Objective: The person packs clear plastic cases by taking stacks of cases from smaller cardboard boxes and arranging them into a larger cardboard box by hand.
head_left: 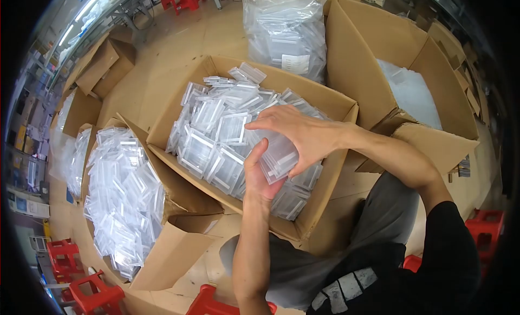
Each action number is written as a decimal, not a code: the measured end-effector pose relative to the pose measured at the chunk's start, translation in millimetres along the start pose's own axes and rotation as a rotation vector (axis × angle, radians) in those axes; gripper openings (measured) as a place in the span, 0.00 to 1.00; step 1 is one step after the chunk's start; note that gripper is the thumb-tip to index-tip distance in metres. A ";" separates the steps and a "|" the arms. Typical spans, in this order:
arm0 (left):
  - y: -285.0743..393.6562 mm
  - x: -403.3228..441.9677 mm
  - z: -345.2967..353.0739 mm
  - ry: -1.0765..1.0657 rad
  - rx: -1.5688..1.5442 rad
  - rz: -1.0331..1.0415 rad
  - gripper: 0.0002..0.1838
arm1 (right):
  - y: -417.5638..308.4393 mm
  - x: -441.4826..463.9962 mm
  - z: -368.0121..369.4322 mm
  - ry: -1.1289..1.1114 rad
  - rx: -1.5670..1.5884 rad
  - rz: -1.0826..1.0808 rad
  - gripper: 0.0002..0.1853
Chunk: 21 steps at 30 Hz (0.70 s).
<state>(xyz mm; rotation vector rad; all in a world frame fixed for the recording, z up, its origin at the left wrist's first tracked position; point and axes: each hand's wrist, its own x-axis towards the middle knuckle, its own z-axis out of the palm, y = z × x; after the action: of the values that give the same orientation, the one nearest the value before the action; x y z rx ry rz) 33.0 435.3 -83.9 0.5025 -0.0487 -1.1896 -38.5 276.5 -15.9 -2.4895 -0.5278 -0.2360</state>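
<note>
Both hands hold a small stack of clear plastic cases (pixel 279 157) above the middle cardboard box. My left hand (pixel 261 174) is closed around the lower left side of the stack, thumb pointing up. From above and the right, my right hand (pixel 303 132) curves over the stack, its fingers and thumb gripping the edges. Beneath them, the cardboard box (pixel 187 179) is full of loose clear cases (pixel 233 128) with whitish strips along their edges, lying at many angles.
Left stands another box (pixel 179 244) heaped with clear cases (pixel 122 190). Behind the middle box is a clear bag (pixel 284 39) of plastic pieces. A large open box (pixel 360 60) at right holds a translucent bag (pixel 411 93). Red stools (pixel 97 293) stand at lower left.
</note>
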 end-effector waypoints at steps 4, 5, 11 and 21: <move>3.4 -0.3 -1.3 0.007 0.054 0.023 0.37 | 1.2 7.4 -8.1 -0.003 0.029 0.044 0.59; 5.3 -2.3 1.1 0.006 0.053 0.025 0.37 | 1.1 7.3 -9.0 -0.004 0.027 0.042 0.59; 6.5 2.2 3.7 -0.005 0.162 0.079 0.39 | -6.5 8.6 -13.1 0.066 0.293 0.192 0.61; 13.3 3.3 -3.4 0.065 0.034 0.102 0.33 | 18.3 -1.1 -4.3 0.121 0.272 0.143 0.52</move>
<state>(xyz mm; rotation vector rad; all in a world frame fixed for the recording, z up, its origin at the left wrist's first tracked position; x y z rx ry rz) 46.9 437.2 -82.4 0.5620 -0.0390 -1.0735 -32.0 259.8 -21.9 -2.2205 -0.3074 -0.2397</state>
